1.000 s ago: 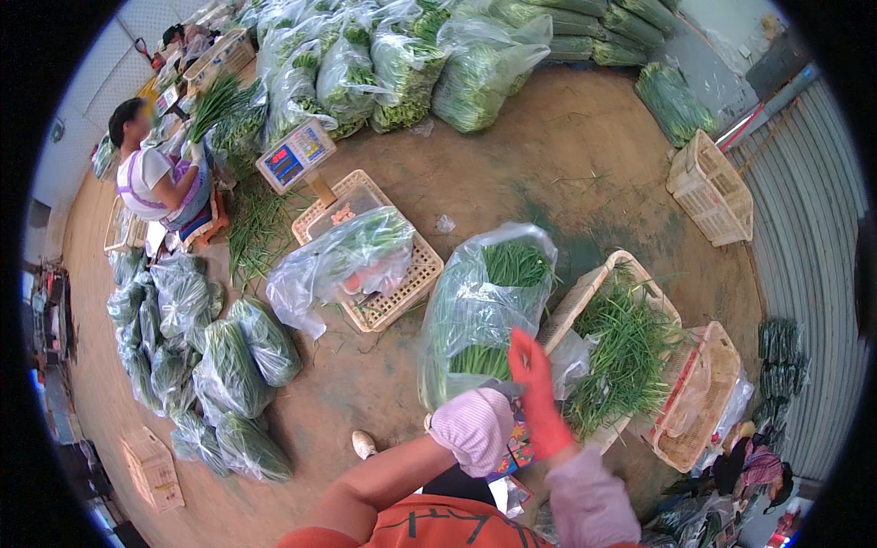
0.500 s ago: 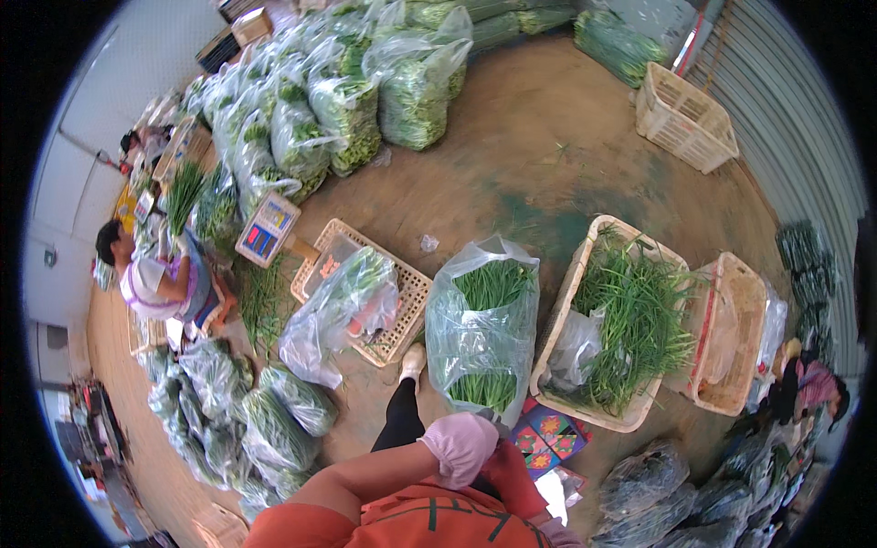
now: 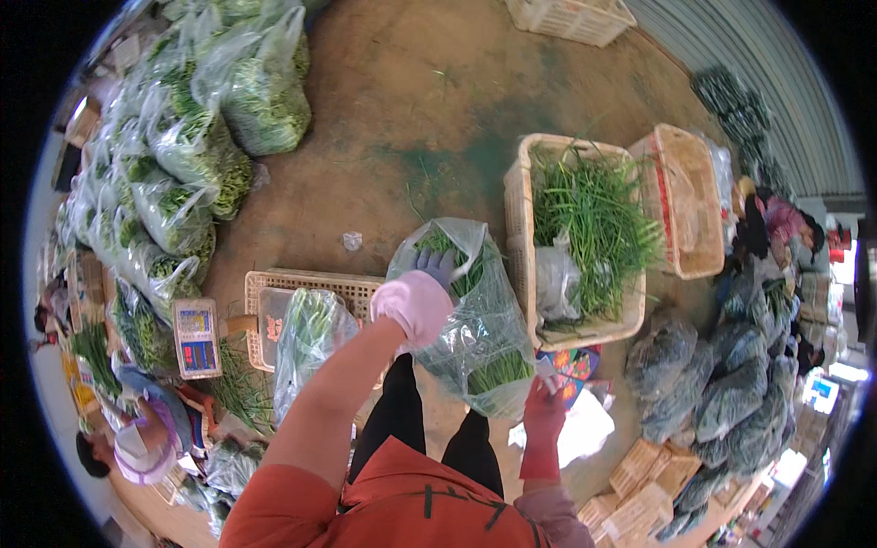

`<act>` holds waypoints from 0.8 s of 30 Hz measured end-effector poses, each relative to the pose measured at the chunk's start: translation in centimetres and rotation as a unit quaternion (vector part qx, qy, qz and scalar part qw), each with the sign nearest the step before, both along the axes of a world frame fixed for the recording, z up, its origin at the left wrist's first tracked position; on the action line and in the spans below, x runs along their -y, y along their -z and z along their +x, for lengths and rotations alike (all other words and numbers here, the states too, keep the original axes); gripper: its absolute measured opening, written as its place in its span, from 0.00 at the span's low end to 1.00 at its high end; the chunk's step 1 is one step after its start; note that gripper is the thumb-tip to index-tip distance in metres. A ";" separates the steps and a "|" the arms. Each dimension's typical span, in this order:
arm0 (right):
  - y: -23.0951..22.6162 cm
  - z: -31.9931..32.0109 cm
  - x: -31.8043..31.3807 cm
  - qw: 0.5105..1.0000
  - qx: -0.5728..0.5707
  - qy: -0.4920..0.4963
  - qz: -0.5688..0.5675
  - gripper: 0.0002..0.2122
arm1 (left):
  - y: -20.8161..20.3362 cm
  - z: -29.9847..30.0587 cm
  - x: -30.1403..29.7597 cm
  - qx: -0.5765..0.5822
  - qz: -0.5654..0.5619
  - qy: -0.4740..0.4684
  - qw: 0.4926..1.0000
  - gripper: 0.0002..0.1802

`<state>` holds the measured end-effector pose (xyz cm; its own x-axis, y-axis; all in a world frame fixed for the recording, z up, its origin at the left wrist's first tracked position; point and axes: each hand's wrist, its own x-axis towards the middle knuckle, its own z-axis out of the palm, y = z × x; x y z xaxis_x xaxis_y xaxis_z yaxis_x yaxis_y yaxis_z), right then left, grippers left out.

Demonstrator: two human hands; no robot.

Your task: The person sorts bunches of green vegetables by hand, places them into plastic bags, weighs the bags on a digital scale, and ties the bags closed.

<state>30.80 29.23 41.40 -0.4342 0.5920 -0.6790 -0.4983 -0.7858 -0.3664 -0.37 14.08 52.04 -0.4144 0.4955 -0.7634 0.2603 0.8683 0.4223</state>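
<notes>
A clear plastic bag (image 3: 466, 333) packed with long green chive-like leaves lies on the floor in front of my feet. My left hand (image 3: 437, 263), in a grey glove below a pink cuff, rests on the bag's far end, its fingers stretched out beside the loose plastic edge and the leaves (image 3: 470, 274). At the bag's near right corner is my right hand (image 3: 544, 402), in a red glove. Its fingers are closed around a small pale thing that I cannot make out, close to the bag.
To the right stand a cream crate (image 3: 517, 237) of loose green leaves and another crate (image 3: 681, 265). A shallow crate (image 3: 265, 279) with a bagged bundle (image 3: 315, 338) and a scale (image 3: 197, 338) are left. Filled bags (image 3: 265, 100) line the far left; a co-worker (image 3: 146, 438) crouches at left.
My left hand has reached forward from the bag's near end to its far end. My right hand has come into sight at the near right corner. The view has turned, and the bag looks more crumpled.
</notes>
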 end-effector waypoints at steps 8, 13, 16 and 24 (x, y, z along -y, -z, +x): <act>-4.2 1.5 2.2 0.967 0.172 -0.117 -0.149 0.12 | 8.5 -1.1 6.1 -0.034 0.056 0.221 0.973 0.26; -5.0 4.5 3.1 0.756 0.468 -0.456 0.045 0.19 | 3.6 -2.7 5.1 -0.049 -0.015 0.267 0.962 0.26; -4.8 7.7 2.8 0.717 0.456 -0.521 0.088 0.16 | 1.0 -3.1 3.1 -0.112 -0.035 0.289 0.950 0.25; -4.6 9.6 1.4 0.674 0.455 -0.396 0.427 0.06 | -1.6 1.4 -0.7 -0.257 -0.008 0.384 0.887 0.18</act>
